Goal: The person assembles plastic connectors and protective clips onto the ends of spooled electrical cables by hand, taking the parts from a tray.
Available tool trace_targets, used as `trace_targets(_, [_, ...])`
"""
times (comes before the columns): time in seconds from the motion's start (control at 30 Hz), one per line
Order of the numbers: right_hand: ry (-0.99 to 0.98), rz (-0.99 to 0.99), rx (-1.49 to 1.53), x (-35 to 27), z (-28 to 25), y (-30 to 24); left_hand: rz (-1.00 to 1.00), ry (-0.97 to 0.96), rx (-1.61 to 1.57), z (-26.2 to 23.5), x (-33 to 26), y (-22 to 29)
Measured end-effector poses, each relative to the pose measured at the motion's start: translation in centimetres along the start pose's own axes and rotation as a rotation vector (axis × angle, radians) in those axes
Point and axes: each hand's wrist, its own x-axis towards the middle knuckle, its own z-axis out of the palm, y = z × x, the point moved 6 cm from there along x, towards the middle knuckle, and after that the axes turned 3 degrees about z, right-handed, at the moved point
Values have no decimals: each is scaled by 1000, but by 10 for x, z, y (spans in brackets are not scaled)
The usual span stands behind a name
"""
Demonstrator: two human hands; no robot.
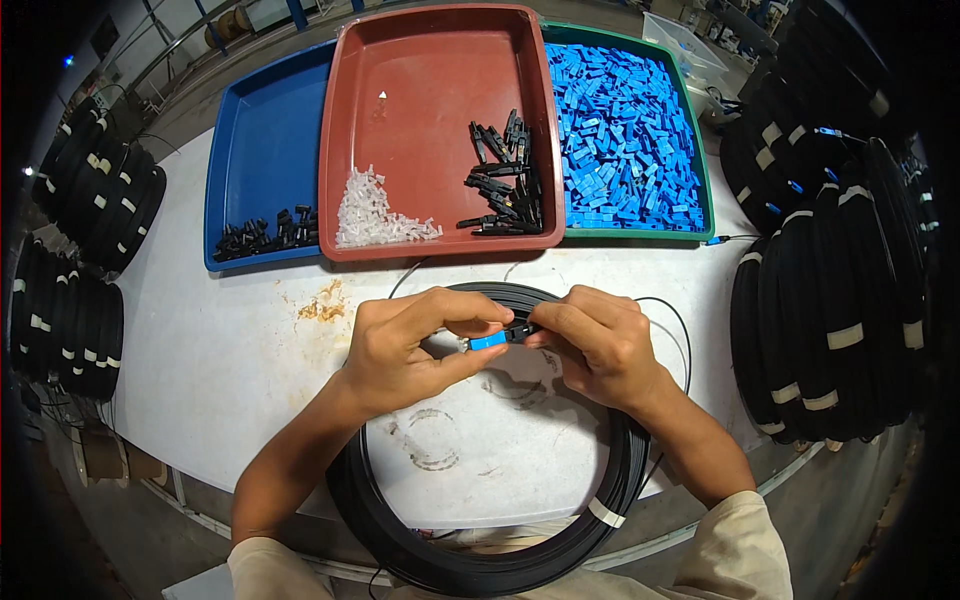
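My left hand (395,345) pinches a small blue fibre-optic connector (488,341) between thumb and fingers, with a whitish clear tip at its left end. My right hand (600,345) is closed on a black connector part (520,332) that meets the blue one's right end; whether the two are fully joined I cannot tell. Both hands are above the far part of a large coil of black cable (352,490), which lies partly on the white table and reaches over its near edge. A white band wraps the coil at lower right. A thin loose cable (688,340) loops out beside my right hand.
Beyond my hands stand a blue tray (260,130) with black pieces, a red tray (430,60) with clear caps and black parts, and a green tray (630,236) full of blue connectors. Banded cable coils (830,310) pile up right; more coils (70,330) are left.
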Motion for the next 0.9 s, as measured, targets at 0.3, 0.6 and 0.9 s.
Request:
trace_targets(0.3, [-4,-29,-5,1,0,-7,14,31,36,-1,-2,2])
trace_targets(0.6, [1,-13,-42,2,3,-6,-9,73,20,-6,-3,1])
trace_targets(0.9, [-5,-7,-44,3,4,-3,3,82,-3,-8,-3,0])
